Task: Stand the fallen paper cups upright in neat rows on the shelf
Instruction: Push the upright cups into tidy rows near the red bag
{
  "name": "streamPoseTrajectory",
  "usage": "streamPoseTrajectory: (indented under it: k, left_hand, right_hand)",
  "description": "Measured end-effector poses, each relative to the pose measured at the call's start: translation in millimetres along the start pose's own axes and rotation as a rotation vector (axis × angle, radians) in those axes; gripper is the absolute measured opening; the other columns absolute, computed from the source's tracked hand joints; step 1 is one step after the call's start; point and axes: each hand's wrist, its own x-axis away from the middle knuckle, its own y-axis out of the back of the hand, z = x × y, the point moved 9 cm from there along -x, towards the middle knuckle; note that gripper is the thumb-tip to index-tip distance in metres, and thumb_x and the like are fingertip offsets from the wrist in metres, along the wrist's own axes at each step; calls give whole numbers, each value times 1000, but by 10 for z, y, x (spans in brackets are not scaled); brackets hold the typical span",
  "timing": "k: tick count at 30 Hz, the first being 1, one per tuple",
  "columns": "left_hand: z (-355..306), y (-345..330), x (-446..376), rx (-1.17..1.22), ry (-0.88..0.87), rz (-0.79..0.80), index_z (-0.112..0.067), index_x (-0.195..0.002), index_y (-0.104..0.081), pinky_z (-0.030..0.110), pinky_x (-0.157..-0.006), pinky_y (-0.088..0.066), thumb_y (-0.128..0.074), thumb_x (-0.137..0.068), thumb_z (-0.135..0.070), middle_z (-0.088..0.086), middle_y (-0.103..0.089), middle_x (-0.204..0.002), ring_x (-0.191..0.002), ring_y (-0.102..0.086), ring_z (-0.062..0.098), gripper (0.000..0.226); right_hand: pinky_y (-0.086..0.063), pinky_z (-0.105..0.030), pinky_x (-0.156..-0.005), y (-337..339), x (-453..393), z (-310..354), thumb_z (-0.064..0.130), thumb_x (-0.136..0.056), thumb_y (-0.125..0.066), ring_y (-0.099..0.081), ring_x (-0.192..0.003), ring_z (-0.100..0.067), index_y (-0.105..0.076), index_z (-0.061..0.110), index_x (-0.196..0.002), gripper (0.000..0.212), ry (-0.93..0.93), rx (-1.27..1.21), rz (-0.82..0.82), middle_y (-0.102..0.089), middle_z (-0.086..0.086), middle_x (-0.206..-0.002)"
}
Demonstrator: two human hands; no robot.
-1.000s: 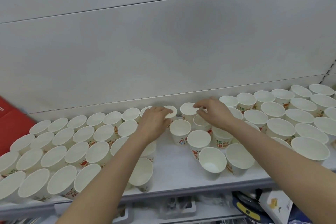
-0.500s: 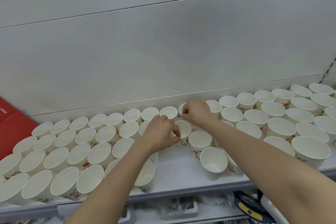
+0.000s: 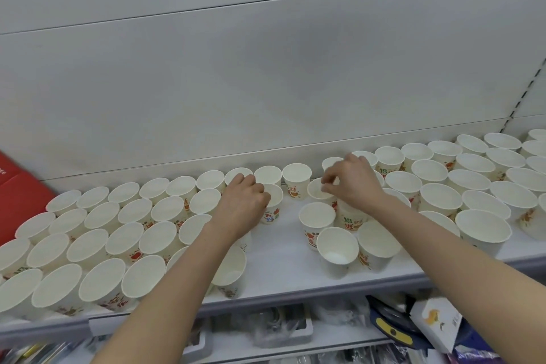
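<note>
Many white paper cups with red and green print stand upright on the white shelf (image 3: 280, 263). Tidy rows (image 3: 118, 216) fill the left, more rows (image 3: 472, 180) fill the right, and a loose cluster (image 3: 336, 248) stands in the middle front. My left hand (image 3: 242, 204) curls around a cup (image 3: 272, 214) at the right end of the second row. My right hand (image 3: 351, 183) pinches the rim of a slightly tilted cup (image 3: 316, 190) behind the cluster. A single cup (image 3: 296, 177) stands in the back row between my hands.
A red box (image 3: 17, 186) sits at the left end of the shelf. The white back panel (image 3: 266, 83) rises right behind the back row. Below the shelf edge lie packaged goods, a blue-and-yellow item (image 3: 393, 331) and a white carton (image 3: 437, 319).
My right hand left a cup standing in the back row and moved right onto another cup's rim. My left hand shifted slightly back and left with its cup.
</note>
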Motion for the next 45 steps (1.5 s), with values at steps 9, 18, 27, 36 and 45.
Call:
streamPoseTrajectory:
  k: [9, 18, 27, 36, 45]
  left_hand:
    - [-17, 63, 31, 266, 76, -52, -28, -93, -72, 33, -75, -38, -77, -70, -26, -7, -70, -87, -85, -58, 22, 23]
    - [-648, 195, 56, 329, -254, -52, -29, -80, -72, 33, -70, -37, -72, -77, -34, -11, -69, -80, -85, -53, 20, 6]
    - [-384, 238, 395, 389, -184, 162, -34, -109, -69, 28, -83, -32, -63, -83, -24, -14, -68, -110, -104, -49, 13, 29]
    - [533, 120, -376, 544, 417, 70, -32, -91, -75, 26, -68, -45, -64, -82, -26, -11, -73, -92, -91, -64, 13, 16]
    - [335, -328, -701, 420, 414, 144, -23, -90, -76, 29, -70, -46, -62, -82, -29, 2, -73, -89, -86, -64, 26, 17]
  right_hand:
    - [-48, -36, -78, -183, 209, 45, 26, -79, -68, -49, -97, -13, -73, 31, -88, 12, 44, -81, 213, -68, 7, -89]
    - [-46, -32, -71, -219, 200, 88, 23, -80, -69, -50, -97, -12, -73, 26, -87, 9, 41, -42, 188, -67, 6, -85]
    - [-47, -36, -78, -344, 237, 405, 21, -80, -69, -54, -99, -15, -73, 26, -89, 10, 236, -52, 235, -68, 6, -93]
    - [-46, -28, -66, -152, -370, 278, 34, -75, -71, -63, -81, -17, -73, 23, -77, 11, -121, -212, 79, -71, 5, -79]
    - [-26, -29, -65, -582, -537, 259, 43, -76, -69, -47, -68, -26, -45, 19, -50, 43, -147, 42, 164, -51, -3, -60]
